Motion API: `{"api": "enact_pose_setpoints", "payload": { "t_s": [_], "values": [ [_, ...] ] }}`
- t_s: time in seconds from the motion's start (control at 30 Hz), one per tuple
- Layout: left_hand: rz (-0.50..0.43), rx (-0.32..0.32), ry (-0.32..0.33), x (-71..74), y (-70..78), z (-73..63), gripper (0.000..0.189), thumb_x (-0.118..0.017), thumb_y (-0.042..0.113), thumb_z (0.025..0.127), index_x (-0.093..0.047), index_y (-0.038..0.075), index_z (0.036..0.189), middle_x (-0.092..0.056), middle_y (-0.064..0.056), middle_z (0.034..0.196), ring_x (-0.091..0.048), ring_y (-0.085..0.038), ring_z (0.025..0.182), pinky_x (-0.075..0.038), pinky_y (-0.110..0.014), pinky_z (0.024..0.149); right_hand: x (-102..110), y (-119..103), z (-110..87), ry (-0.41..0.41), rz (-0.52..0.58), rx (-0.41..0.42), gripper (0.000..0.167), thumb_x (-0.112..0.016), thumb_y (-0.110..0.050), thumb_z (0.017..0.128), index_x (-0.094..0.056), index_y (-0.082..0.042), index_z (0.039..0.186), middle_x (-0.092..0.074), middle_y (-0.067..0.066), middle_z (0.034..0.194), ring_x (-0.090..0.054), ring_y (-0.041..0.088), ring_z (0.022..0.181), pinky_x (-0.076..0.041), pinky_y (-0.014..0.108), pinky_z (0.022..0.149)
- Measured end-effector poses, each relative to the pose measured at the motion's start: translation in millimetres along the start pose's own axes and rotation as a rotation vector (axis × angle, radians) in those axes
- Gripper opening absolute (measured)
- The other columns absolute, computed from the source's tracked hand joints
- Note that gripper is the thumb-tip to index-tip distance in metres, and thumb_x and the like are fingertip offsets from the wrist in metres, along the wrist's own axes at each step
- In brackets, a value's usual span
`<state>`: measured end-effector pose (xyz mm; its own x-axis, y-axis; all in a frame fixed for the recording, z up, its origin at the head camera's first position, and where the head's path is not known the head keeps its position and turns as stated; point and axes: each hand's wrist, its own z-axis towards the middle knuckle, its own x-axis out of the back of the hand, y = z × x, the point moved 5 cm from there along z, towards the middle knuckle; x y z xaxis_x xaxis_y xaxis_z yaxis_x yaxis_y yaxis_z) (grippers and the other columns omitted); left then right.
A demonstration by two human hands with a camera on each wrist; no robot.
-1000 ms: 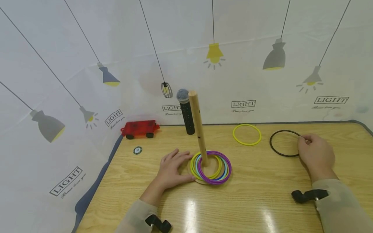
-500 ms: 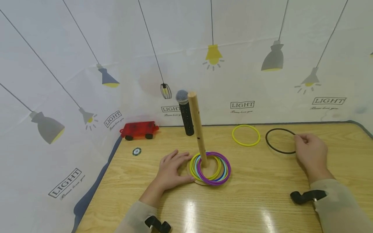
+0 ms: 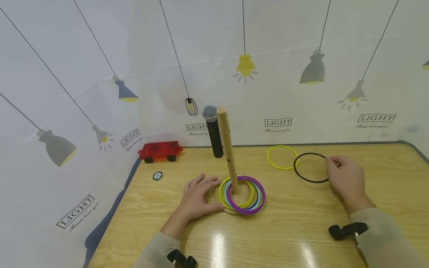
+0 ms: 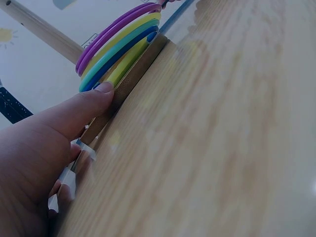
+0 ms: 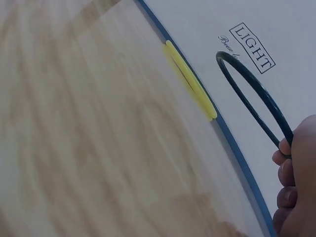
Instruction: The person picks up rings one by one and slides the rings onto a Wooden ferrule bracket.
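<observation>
My right hand [image 3: 346, 180] pinches the black ring [image 3: 311, 182] at its right side; in the right wrist view the black ring [image 5: 256, 84] is held up off the table, tilted. My left hand [image 3: 197, 197] lies beside the round wooden base [image 3: 241, 191] of an upright peg [image 3: 228, 145]. Its thumb and fingers are spread along the base's left edge. The left wrist view has the thumb [image 4: 94, 101] touching the base's edge, just under the stacked rings. Purple, yellow, light blue and dark blue rings [image 3: 263, 197] lie around the peg on the base.
A yellow ring [image 3: 275, 167] lies flat near the table's back edge, partly behind the black one. Behind the peg stands a microphone [image 3: 214, 137]. A red toy car [image 3: 161, 150] and a round chip [image 3: 158, 175] are at the left. A printed wall sheet [image 3: 301, 104] borders the table [image 3: 285, 238].
My right hand has carried the black ring leftward and up off the table, so it now overlaps the yellow ring in the head view. The left hand has stayed at the base.
</observation>
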<state>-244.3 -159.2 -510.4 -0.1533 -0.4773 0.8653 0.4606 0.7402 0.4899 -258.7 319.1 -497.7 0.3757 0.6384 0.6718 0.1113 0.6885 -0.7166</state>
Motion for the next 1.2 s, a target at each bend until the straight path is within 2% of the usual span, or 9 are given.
{"api": "enact_pose_setpoints", "payload": {
  "t_s": [0.33,0.47,0.57,0.7,0.87,1.03,1.2],
  "values": [
    [0.002,0.003,0.003,0.3,-2.7,-0.5,0.082,-0.083,0.065,0.083,-0.06,0.031,0.154,-0.049,0.006,0.163,-0.025,-0.035,0.159,-0.015,-0.062,0.122,-5,-23,-5.7,0.037,-0.031,0.097,0.044,-0.052,-0.038,0.109,-0.076,-0.002,0.114,-0.072,0.012,0.093,-0.063,0.029,0.082,-0.047,0.038,0.07],
    [0.002,-0.001,0.006,0.6,-3.3,-0.9,0.083,-0.083,0.064,0.083,-0.06,0.03,0.154,-0.049,0.005,0.163,-0.025,-0.036,0.159,-0.015,-0.062,0.122,-2,-36,-8.7,0.058,-0.031,0.148,0.039,-0.054,-0.037,0.109,-0.077,-0.004,0.111,-0.072,0.01,0.091,-0.063,0.028,0.08,-0.046,0.036,0.069],
    [0.003,-0.006,0.008,-0.1,-2.7,-0.7,0.083,-0.083,0.064,0.083,-0.06,0.03,0.154,-0.05,0.005,0.163,-0.026,-0.036,0.159,-0.015,-0.063,0.122,-1,-47,-11.3,0.049,-0.002,0.155,0.039,-0.055,-0.037,0.109,-0.076,-0.004,0.11,-0.07,0.01,0.09,-0.061,0.026,0.08,-0.045,0.032,0.068],
    [0.01,-0.006,0.007,-1.1,-2.3,-0.6,0.083,-0.083,0.065,0.082,-0.06,0.031,0.154,-0.049,0.006,0.163,-0.026,-0.036,0.159,-0.015,-0.062,0.122,1,-67,-16.2,0.018,0.053,0.165,0.038,-0.057,-0.036,0.109,-0.077,-0.002,0.11,-0.069,0.01,0.088,-0.057,0.023,0.076,-0.044,0.028,0.065],
    [0.017,-0.008,0.014,-1.7,-2.4,0.4,0.082,-0.083,0.066,0.082,-0.06,0.032,0.154,-0.05,0.007,0.162,-0.026,-0.035,0.159,-0.016,-0.063,0.122,6,-97,-23.7,0.01,0.096,0.224,0.036,-0.06,-0.033,0.109,-0.078,-0.003,0.111,-0.069,0.007,0.082,-0.053,0.015,0.064,-0.042,0.027,0.055],
    [0.014,-0.009,0.017,-1.8,-1.2,0.5,0.08,-0.082,0.066,0.083,-0.06,0.034,0.153,-0.051,0.007,0.162,-0.027,-0.035,0.159,-0.016,-0.063,0.122,11,-124,-30.2,-0.007,0.125,0.258,0.034,-0.061,-0.036,0.109,-0.077,-0.006,0.107,-0.065,0.005,0.075,-0.05,0.017,0.057,-0.041,0.029,0.049],
    [0.007,-0.01,0.026,-0.4,-0.2,-0.7,0.08,-0.083,0.065,0.082,-0.062,0.033,0.152,-0.052,0.007,0.161,-0.028,-0.037,0.158,-0.017,-0.064,0.122,18,-150,-32.5,-0.013,0.154,0.301,0.032,-0.061,-0.035,0.109,-0.077,-0.007,0.107,-0.066,0.004,0.077,-0.051,0.019,0.06,-0.042,0.029,0.051]
  ]
}}
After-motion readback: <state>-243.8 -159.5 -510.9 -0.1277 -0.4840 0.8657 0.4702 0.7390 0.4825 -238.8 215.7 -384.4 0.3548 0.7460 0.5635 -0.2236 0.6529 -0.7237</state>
